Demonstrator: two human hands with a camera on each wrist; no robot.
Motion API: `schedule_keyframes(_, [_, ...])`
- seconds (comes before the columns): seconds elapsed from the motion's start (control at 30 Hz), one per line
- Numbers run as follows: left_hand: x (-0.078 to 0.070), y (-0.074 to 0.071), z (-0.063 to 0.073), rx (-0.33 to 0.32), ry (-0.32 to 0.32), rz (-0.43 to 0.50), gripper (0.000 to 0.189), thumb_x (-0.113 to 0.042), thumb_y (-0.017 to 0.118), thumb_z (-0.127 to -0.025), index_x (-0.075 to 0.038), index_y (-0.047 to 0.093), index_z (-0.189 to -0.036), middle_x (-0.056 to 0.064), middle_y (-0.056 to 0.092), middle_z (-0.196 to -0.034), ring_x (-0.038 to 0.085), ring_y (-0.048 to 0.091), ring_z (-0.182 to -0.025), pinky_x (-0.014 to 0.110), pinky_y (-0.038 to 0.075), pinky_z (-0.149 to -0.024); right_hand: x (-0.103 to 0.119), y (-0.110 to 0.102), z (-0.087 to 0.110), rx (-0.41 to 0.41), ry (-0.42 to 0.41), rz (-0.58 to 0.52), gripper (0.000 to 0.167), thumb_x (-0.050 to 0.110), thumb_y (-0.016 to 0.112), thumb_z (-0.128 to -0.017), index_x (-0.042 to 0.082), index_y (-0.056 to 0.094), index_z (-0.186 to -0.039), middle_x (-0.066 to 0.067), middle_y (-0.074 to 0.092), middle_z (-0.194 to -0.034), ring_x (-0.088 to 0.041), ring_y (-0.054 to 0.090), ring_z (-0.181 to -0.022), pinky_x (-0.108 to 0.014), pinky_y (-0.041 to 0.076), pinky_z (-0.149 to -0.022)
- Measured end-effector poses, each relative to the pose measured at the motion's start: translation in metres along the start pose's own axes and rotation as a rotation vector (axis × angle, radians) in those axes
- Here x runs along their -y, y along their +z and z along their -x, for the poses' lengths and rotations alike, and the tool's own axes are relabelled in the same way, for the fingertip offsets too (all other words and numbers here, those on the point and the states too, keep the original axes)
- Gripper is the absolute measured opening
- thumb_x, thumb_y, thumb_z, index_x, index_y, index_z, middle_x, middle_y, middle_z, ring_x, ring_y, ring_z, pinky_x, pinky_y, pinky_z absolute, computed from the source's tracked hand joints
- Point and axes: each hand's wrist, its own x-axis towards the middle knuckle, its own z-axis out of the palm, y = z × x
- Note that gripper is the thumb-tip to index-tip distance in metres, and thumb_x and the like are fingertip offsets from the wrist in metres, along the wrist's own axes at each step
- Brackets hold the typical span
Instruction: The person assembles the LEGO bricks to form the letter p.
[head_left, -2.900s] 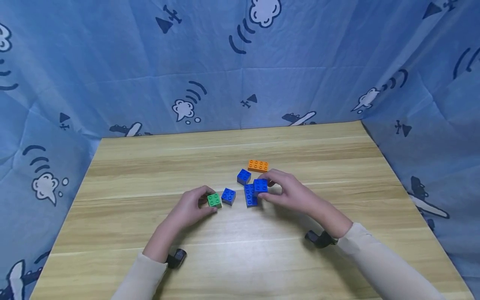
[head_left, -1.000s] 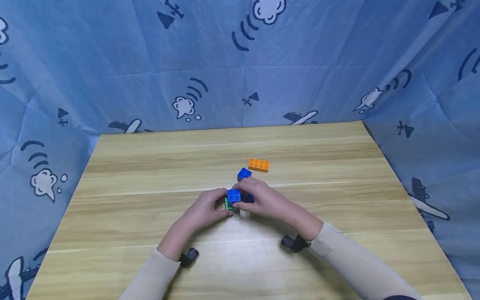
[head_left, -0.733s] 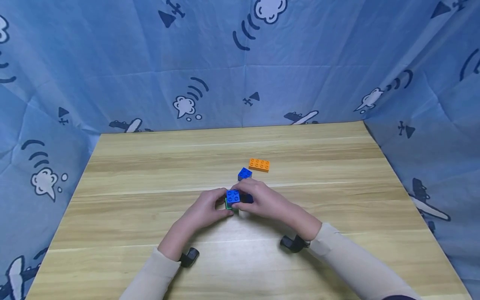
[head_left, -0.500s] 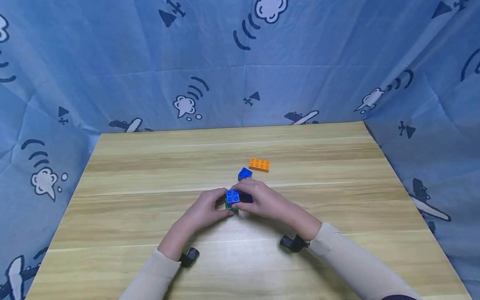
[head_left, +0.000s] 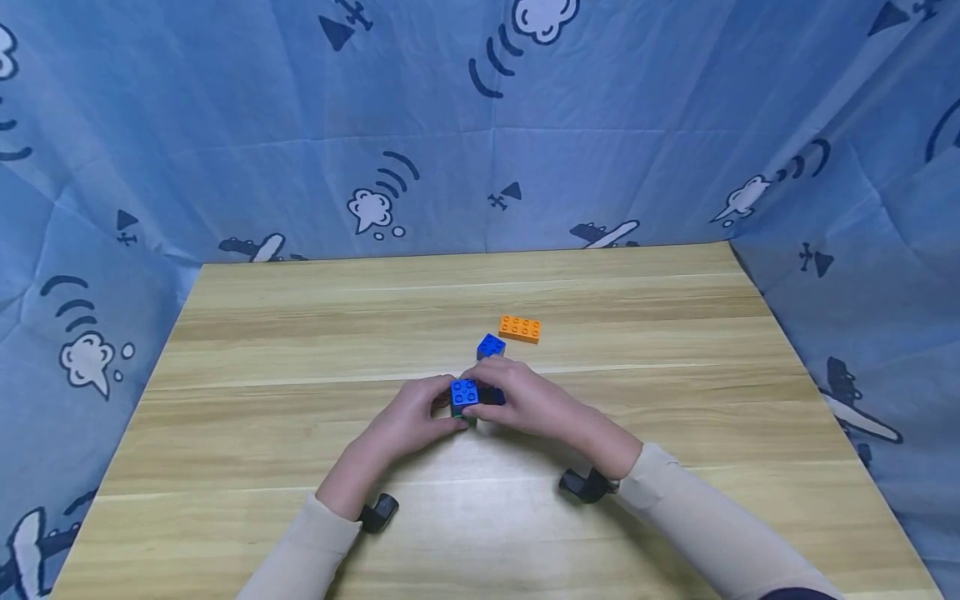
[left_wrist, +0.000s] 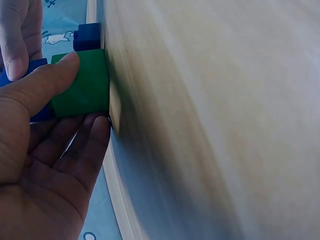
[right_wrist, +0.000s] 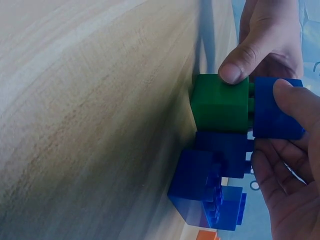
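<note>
Frame center: top brick [head_left: 464, 392] above lower brick [right_wrist: 220, 105], between left hand [head_left: 411, 417] and right hand [head_left: 528, 400] | behind: near brick [head_left: 491, 345], far brick [head_left: 520, 328] rightward

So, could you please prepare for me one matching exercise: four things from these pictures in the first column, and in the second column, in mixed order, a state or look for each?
Column one
1. Left hand
2. Right hand
3. Orange brick
4. Table

Column two
A. Lies beyond both hands, eight studs showing on top
B. Pinches a blue brick
C. Has a pale wood-grain surface
D. Holds the green brick between thumb and fingers

Right pairs: 1-D, 2-B, 3-A, 4-C
</note>
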Motion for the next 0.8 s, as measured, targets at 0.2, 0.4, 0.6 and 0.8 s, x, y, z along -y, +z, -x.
schedule_keyframes(0.2, [0.0008,0.0000,-0.0003,0.004,0.003,0.007,0.040,-0.010,0.083,-0.089,-0.009,0.068,-0.127,0.008,0.076,-0.125,0.024,0.072,-0.122,0.039,0.060,-0.108,-0.0004,0.0008,-0.0011,0.004,-0.009,0.006,0.037,0.025,0.076,-0.098,0.008,0.069,-0.129,-0.004,0.073,-0.124,-0.016,0.066,-0.116,-0.037,0.060,-0.105])
schedule_keyframes(0.4, [0.0017,0.0002,-0.0006,-0.004,0.006,-0.006,0.036,-0.010,0.083,-0.089,-0.010,0.069,-0.122,0.006,0.077,-0.121,0.022,0.072,-0.120,0.039,0.060,-0.107,-0.0005,0.0015,-0.0020,0.017,0.009,0.010,0.038,0.027,0.076,-0.097,0.009,0.069,-0.130,-0.004,0.073,-0.125,-0.017,0.065,-0.117,-0.037,0.059,-0.107])
schedule_keyframes(0.6, [0.0018,0.0005,-0.0004,-0.006,-0.001,0.002,0.033,-0.009,0.083,-0.089,-0.010,0.070,-0.120,0.006,0.077,-0.120,0.022,0.072,-0.120,0.039,0.060,-0.107,-0.0005,0.0021,-0.0027,0.020,0.020,0.003,0.039,0.028,0.077,-0.097,0.010,0.069,-0.130,-0.003,0.073,-0.125,-0.016,0.065,-0.117,-0.036,0.060,-0.107])
schedule_keyframes(0.8, [0.0018,0.0002,-0.0001,-0.003,-0.012,0.013,0.033,-0.010,0.082,-0.090,-0.011,0.069,-0.120,0.006,0.077,-0.123,0.023,0.072,-0.122,0.039,0.059,-0.108,-0.0003,0.0024,-0.0030,0.015,0.001,0.005,0.038,0.027,0.077,-0.097,0.009,0.069,-0.130,-0.003,0.073,-0.124,-0.017,0.065,-0.117,-0.037,0.059,-0.108])
